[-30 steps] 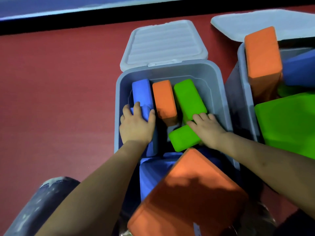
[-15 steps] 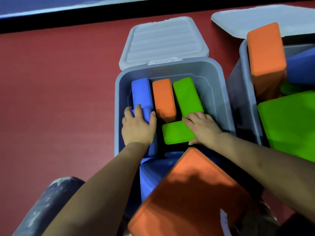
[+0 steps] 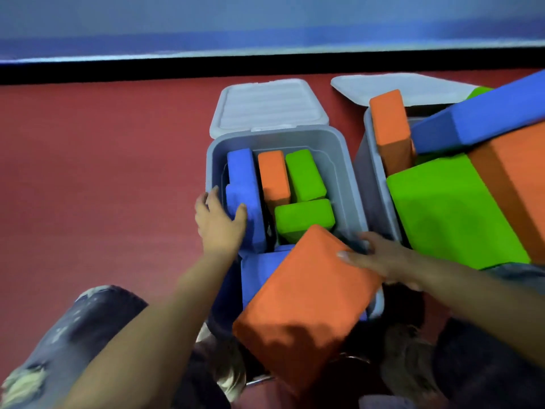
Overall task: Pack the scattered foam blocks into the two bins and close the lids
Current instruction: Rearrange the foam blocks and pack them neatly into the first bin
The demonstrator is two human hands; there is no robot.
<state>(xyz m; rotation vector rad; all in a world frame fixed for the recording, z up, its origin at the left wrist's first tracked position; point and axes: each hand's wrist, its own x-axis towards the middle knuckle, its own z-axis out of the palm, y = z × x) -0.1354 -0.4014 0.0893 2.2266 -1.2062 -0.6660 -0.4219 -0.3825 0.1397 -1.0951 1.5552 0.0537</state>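
The left grey bin (image 3: 348, 172) stands open, its lid (image 3: 265, 107) flipped back. Inside stand a blue block (image 3: 241, 172), an orange block (image 3: 272, 178) and a green block (image 3: 303, 172), with a second green block (image 3: 303, 215) lying crosswise in front of them. My left hand (image 3: 219, 222) grips the blue block at the bin's left wall, thumb on top. A large orange block (image 3: 303, 296) leans over the bin's near end, above another blue block (image 3: 259, 270). My right hand (image 3: 374, 255) holds its far right edge.
The right grey bin (image 3: 371, 160) is overfilled with an upright orange block (image 3: 389, 128), a big green block (image 3: 448, 211), a long blue block (image 3: 486, 116) and a large orange one (image 3: 519, 178). Its lid (image 3: 398, 87) lies behind. Red floor (image 3: 103, 187) stretches left; my knee (image 3: 73, 335) is near.
My right hand left the crosswise green block and drew back onto the large orange block. My left hand slid left toward the bin wall. The view tilted up.
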